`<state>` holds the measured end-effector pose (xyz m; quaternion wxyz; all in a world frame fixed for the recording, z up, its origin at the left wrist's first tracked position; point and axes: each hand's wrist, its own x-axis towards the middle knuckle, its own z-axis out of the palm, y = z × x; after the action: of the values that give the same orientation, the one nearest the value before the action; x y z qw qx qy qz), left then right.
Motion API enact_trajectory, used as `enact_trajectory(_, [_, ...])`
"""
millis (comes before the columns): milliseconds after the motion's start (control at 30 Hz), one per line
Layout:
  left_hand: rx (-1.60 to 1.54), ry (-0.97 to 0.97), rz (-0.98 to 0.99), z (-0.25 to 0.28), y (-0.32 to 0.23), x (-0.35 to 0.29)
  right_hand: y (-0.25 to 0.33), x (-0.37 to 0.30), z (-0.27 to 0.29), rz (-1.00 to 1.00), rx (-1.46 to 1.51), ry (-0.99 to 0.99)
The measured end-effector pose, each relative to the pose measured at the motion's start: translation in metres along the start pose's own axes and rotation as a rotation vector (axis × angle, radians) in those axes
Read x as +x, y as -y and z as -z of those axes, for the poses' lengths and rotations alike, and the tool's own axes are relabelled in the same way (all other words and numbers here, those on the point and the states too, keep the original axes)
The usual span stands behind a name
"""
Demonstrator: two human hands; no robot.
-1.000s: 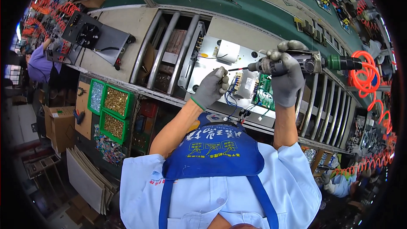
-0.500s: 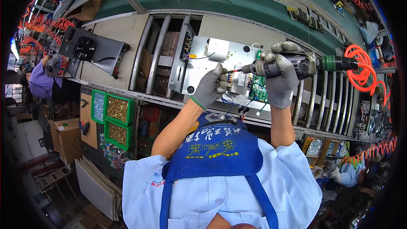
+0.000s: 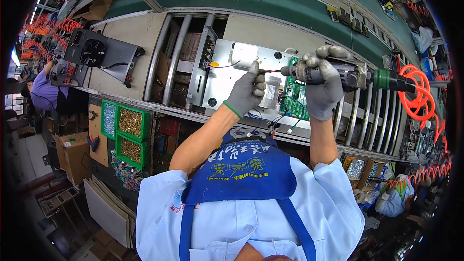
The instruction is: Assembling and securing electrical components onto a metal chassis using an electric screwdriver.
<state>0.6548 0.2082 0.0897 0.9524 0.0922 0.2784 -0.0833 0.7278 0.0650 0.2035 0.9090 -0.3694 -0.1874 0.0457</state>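
Observation:
My right hand [image 3: 325,84], in a grey glove, is wrapped round an air screwdriver [image 3: 340,74] held level, its bit [image 3: 273,71] pointing left. At the bit's tip, the thumb and fingers of my gloved left hand [image 3: 247,92] are pressed together; what they pinch is too small to make out. Both hands are above a metal chassis plate [image 3: 224,83]. On the plate are a white cylindrical part [image 3: 244,53], a transformer-like block [image 3: 270,95] beside my left fingers, and a green circuit board [image 3: 293,99] under the screwdriver. Loose wires with connectors [image 3: 290,130] hang at the plate's near edge.
A coiled orange hose [image 3: 415,96] runs from the screwdriver to the right. Left on the bench stands a dark chassis with a fan [image 3: 93,52]. Green bins of screws [image 3: 130,123] sit below the bench edge. Metal rollers [image 3: 178,63] flank the plate. Another person [image 3: 46,89] works far left.
My left hand has moved slightly up, and the screwdriver with my right hand has shifted a little rightward. The bit's tip has risen from beside the transformer-like block toward the white cylindrical part.

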Motion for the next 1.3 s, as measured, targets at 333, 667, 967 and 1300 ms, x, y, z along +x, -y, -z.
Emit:
enact_trajectory(333, [0.356, 0.1, -0.074, -0.008, -0.01, 0.016, 0.006, 0.027, 0.0, 0.028, -0.096, 0.032])
enact_trajectory(667, [0.304, 0.132, -0.027, 0.036, -0.021, -0.024, -0.066, 0.055, 0.067, 0.171, -0.546, -0.158])
enact_trajectory(967, [0.429, -0.008, -0.097, 0.098, -0.02, -0.044, -0.074, 0.067, 0.06, 0.094, -0.565, -0.142])
enact_trajectory(1300, [0.408, 0.037, -0.177, 0.094, -0.011, -0.049, -0.09, 0.077, 0.067, 0.012, -0.646, -0.16])
